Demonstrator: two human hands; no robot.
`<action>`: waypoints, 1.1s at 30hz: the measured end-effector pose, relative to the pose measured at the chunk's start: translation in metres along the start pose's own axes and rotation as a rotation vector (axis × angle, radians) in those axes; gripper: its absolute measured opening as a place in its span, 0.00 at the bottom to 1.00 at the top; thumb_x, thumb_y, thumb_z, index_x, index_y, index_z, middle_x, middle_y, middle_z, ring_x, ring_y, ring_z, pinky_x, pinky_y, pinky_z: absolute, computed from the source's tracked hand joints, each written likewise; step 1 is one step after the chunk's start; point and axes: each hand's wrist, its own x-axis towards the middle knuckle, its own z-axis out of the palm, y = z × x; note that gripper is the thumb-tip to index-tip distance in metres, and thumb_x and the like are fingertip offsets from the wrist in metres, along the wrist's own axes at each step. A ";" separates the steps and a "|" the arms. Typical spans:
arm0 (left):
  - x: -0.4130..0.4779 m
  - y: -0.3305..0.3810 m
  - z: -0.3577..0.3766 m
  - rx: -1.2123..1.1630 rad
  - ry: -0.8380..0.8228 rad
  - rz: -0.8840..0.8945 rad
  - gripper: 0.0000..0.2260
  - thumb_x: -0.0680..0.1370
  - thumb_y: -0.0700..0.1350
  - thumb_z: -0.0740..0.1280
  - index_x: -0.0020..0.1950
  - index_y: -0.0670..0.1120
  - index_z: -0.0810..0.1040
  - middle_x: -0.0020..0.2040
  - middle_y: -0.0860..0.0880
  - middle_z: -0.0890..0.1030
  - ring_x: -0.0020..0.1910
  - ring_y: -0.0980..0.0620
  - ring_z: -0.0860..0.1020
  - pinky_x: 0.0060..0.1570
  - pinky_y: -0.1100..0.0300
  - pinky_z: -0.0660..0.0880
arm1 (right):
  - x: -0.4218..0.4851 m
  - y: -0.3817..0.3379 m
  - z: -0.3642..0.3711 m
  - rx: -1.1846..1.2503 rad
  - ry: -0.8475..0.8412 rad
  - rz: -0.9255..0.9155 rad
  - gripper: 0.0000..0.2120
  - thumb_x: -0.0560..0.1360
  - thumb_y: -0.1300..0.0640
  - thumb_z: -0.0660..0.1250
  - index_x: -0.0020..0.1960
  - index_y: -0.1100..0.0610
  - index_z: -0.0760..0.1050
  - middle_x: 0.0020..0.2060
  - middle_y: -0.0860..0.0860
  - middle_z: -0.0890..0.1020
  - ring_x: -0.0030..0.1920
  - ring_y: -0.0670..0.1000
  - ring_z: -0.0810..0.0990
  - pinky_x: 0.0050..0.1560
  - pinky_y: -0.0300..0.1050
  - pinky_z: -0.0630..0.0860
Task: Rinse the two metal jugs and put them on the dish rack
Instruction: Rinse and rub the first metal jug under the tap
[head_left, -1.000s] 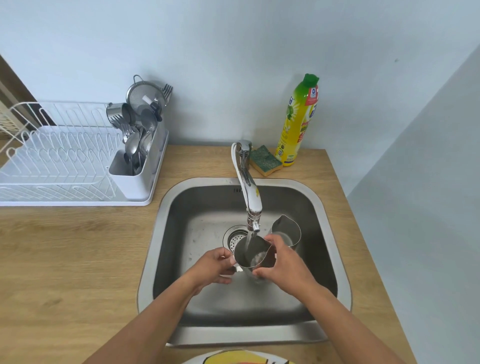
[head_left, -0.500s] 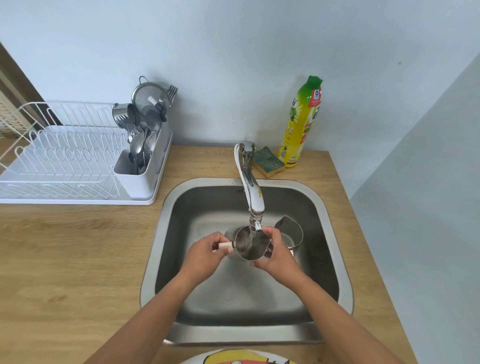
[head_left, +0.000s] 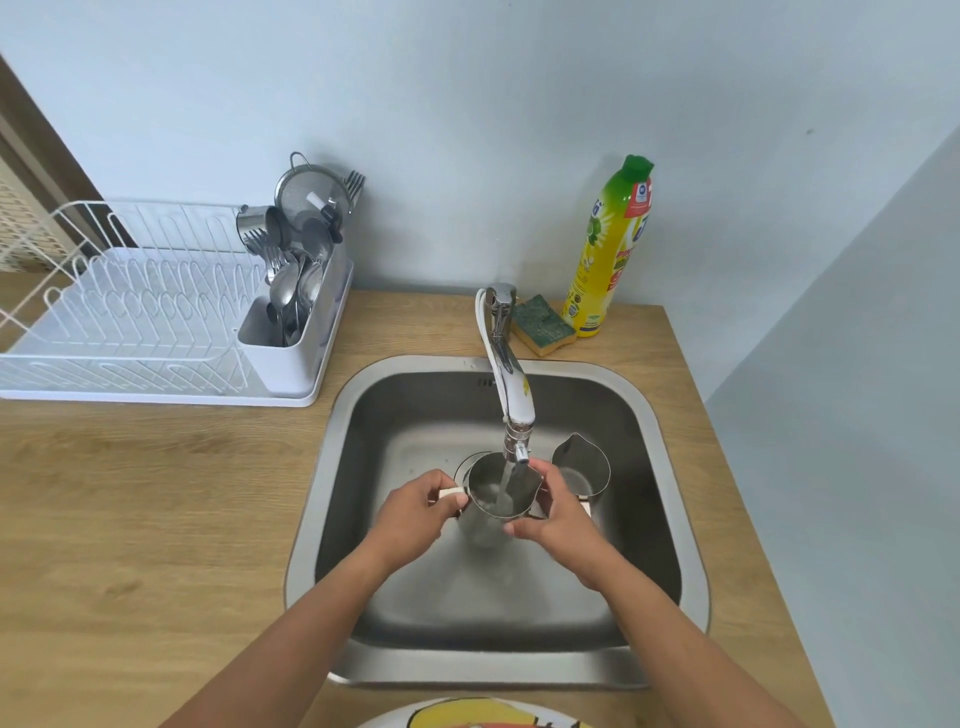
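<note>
since a moment ago i'm keeping the metal jug (head_left: 496, 493) upright under the tap (head_left: 511, 395), water now running straight into it. my left hand (head_left: 415, 512) is pinching its pale handle while my right hand (head_left: 558, 512) is wrapping its far side, over the sink (head_left: 670, 519). the dish rack (head_left: 130, 317) is sitting far left on the wooden counter (head_left: 156, 493), the second jug (head_left: 582, 465) standing in the basin just right of my hands.

dish rack (head_left: 130, 322) left of sink (head_left: 670, 467), 2 jugs (head_left: 496, 493) inside.
</note>
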 end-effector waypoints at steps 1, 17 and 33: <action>0.000 0.000 -0.001 0.010 0.006 -0.008 0.06 0.77 0.50 0.68 0.42 0.50 0.77 0.41 0.51 0.83 0.40 0.49 0.81 0.44 0.48 0.81 | 0.002 0.002 0.001 -0.006 -0.009 0.014 0.35 0.69 0.67 0.75 0.67 0.45 0.64 0.56 0.42 0.77 0.59 0.40 0.74 0.58 0.37 0.69; 0.006 0.006 0.014 -0.039 -0.051 -0.045 0.05 0.77 0.52 0.67 0.44 0.52 0.77 0.47 0.48 0.84 0.48 0.49 0.83 0.43 0.54 0.81 | -0.001 0.001 -0.012 -0.077 0.059 0.017 0.32 0.70 0.66 0.75 0.66 0.47 0.65 0.54 0.45 0.80 0.57 0.47 0.79 0.60 0.40 0.73; 0.005 0.005 0.011 -0.049 -0.051 -0.070 0.07 0.76 0.52 0.69 0.44 0.50 0.78 0.47 0.46 0.85 0.45 0.51 0.85 0.40 0.55 0.79 | 0.003 -0.004 -0.013 -0.063 0.049 0.000 0.30 0.69 0.67 0.75 0.63 0.47 0.67 0.52 0.45 0.80 0.57 0.48 0.80 0.61 0.41 0.75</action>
